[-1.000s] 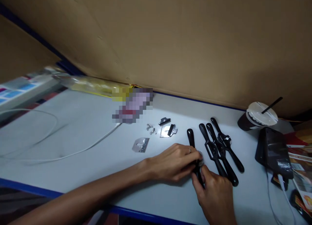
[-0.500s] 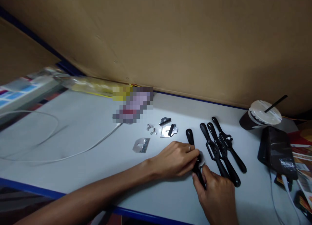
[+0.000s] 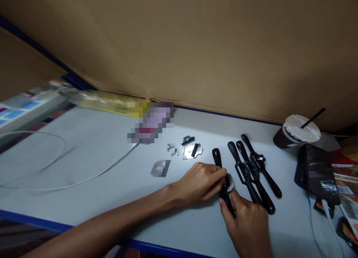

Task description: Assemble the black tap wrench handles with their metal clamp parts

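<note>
A black spokeshave (image 3: 216,158) lies slanted on the table between my hands, its far handle bare. My left hand (image 3: 200,180) is closed over its middle, thumb side hidden. A piece of the metal blade (image 3: 230,183) shows beside those fingertips. Around the near handle my right hand (image 3: 246,222) is closed, thumb along one side. Left of the tool are a loose slotted blade (image 3: 161,169), two wing screws (image 3: 170,147), a dark-edged cap plate (image 3: 188,140) and a blade with a cap (image 3: 191,151) on it. Three more black spokeshaves (image 3: 245,171) rest to the right.
A lidded cup with a straw (image 3: 298,133) stands at the back right, near a dark phone (image 3: 321,176) with cables. A blurred-out phone-like object (image 3: 155,120) with a white cable (image 3: 112,164) lies at the back. Behind rises a brown cardboard wall (image 3: 195,53).
Both hands keep their hold on the spokeshave with hardly any visible movement. The whole view has shifted slightly; the loose parts lie as before.
</note>
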Motion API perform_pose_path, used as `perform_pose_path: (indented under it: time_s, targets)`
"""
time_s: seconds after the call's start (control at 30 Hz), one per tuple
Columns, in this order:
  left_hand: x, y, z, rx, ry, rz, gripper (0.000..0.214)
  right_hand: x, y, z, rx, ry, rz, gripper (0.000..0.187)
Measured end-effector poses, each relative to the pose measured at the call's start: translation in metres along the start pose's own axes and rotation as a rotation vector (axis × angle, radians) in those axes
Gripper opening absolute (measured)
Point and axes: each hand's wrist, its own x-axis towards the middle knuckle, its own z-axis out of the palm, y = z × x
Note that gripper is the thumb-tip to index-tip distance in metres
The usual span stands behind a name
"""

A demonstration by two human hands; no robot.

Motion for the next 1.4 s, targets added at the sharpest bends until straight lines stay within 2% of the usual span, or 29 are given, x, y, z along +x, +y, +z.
perform_pose_path:
  time_s: [0.07, 0.13, 0.27, 0.37, 0.43, 0.53, 0.67, 0.73, 0.9, 0.97, 1.1, 1.17, 1.4]
  targets:
    - [0.001, -0.001, -0.004, 0.044, -0.039, 0.112, 0.023, 0.000, 0.000, 0.000, 0.003, 0.007, -0.003, 0.031]
    - [0.001, -0.001, -0.005, 0.069, -0.049, 0.158, 0.026, 0.000, 0.000, -0.001, 0.007, 0.008, -0.007, 0.031]
    - [-0.001, -0.001, 0.002, 0.062, 0.008, 0.036, 0.031, 0.001, 0.001, 0.000, 0.002, 0.010, -0.014, 0.036]
    - [-0.002, -0.002, 0.005, 0.003, 0.020, -0.053, 0.023, -0.001, 0.003, 0.001, 0.009, 0.009, -0.023, 0.041]
    - [-0.001, -0.003, 0.003, 0.002, -0.005, 0.004, 0.019, -0.002, 0.005, 0.001, 0.013, -0.004, -0.031, 0.040]
    - [0.001, -0.005, -0.004, 0.060, -0.048, 0.140, 0.024, -0.003, 0.006, 0.002, 0.010, -0.023, -0.038, 0.039]
    - [0.002, -0.005, -0.007, 0.086, -0.041, 0.202, 0.031, -0.001, 0.004, 0.002, 0.018, 0.004, -0.016, 0.051]
    - [0.002, -0.003, -0.004, 0.086, -0.029, 0.171, 0.035, 0.000, 0.002, 0.002, 0.028, 0.023, -0.014, 0.055]
    - [0.001, -0.001, 0.002, 0.042, -0.008, -0.055, 0.031, 0.000, 0.001, 0.002, 0.017, 0.045, -0.014, 0.056]
    - [0.001, -0.002, -0.001, 0.040, -0.026, -0.030, 0.029, -0.001, 0.002, 0.003, 0.019, 0.037, -0.014, 0.054]
    - [0.002, -0.005, -0.009, 0.077, -0.094, 0.145, 0.030, -0.002, 0.003, 0.003, 0.029, 0.015, -0.005, 0.050]
    - [0.002, -0.005, -0.009, 0.086, -0.105, 0.175, 0.027, -0.002, 0.003, 0.003, 0.028, 0.014, -0.006, 0.048]
    - [0.001, -0.003, -0.002, 0.064, -0.036, 0.018, 0.022, -0.001, 0.002, 0.002, 0.033, 0.019, -0.018, 0.045]
